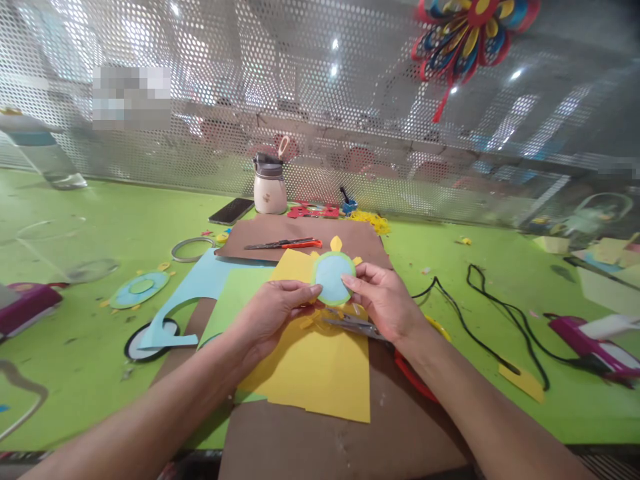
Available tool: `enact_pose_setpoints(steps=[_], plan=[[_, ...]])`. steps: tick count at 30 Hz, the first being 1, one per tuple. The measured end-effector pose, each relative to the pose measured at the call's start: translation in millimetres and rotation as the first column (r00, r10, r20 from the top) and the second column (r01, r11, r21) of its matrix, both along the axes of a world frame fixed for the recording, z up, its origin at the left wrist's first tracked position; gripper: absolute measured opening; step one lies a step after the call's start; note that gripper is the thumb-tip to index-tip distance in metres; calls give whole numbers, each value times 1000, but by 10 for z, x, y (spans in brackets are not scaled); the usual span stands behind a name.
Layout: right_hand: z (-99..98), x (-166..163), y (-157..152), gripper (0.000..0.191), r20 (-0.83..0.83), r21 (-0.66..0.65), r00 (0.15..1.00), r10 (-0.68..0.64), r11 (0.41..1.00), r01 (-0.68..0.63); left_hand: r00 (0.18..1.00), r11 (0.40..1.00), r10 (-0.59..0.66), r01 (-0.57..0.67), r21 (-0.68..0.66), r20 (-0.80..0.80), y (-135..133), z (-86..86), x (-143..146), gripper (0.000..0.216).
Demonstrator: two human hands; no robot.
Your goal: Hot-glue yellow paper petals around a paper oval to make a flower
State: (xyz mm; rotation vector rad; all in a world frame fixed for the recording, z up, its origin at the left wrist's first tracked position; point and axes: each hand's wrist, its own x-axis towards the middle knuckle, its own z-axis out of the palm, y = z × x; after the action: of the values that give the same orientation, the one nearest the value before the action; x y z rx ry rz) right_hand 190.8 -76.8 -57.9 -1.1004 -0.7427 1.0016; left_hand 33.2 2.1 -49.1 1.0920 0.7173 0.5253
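Observation:
Between my two hands is a paper turtle [333, 277], a light blue disc with a green rim and yellow pieces sticking out around it. My left hand [280, 303] pinches its left edge, and my right hand [383, 297] grips the right edge with the thumb on the blue face. Below it lie yellow paper [320, 373] and scissors [357, 325], whose red and yellow handles are partly behind my right wrist. A similar paper turtle [141, 290] lies flat on the left. Under my left forearm are green paper [240, 293] and cut blue paper [200, 280].
A utility knife [285, 244] rests on brown cardboard [240, 233]. Behind stand a flask [270, 187] and a phone [231, 211]. A tape ring [193, 249] lies left. A glue gun [595, 340] with a black cord [505, 307] is at right, another purple tool [30, 307] at far left.

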Motion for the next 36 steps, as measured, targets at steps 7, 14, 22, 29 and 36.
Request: enact_pose_setpoints(steps=[7, 14, 22, 29, 36], plan=[[-8, 3, 16, 20, 3, 18, 1000, -8, 1000, 8, 1000, 1000, -19, 19, 7, 9, -9, -11, -36, 23], [-29, 20, 16, 21, 32, 15, 999, -21, 1000, 20, 998, 996, 16, -21, 82, 66, -7, 5, -69, 24], [-19, 8, 14, 23, 53, 20, 998, -29, 999, 28, 1000, 996, 14, -16, 92, 22, -8, -5, -42, 19], [-30, 3, 14, 22, 52, 15, 998, -24, 1000, 24, 997, 999, 15, -17, 30, 76, 6, -16, -57, 21], [-31, -8, 16, 23, 67, 10, 997, -31, 999, 30, 995, 999, 29, -33, 41, 101, -4, -3, -71, 20]])
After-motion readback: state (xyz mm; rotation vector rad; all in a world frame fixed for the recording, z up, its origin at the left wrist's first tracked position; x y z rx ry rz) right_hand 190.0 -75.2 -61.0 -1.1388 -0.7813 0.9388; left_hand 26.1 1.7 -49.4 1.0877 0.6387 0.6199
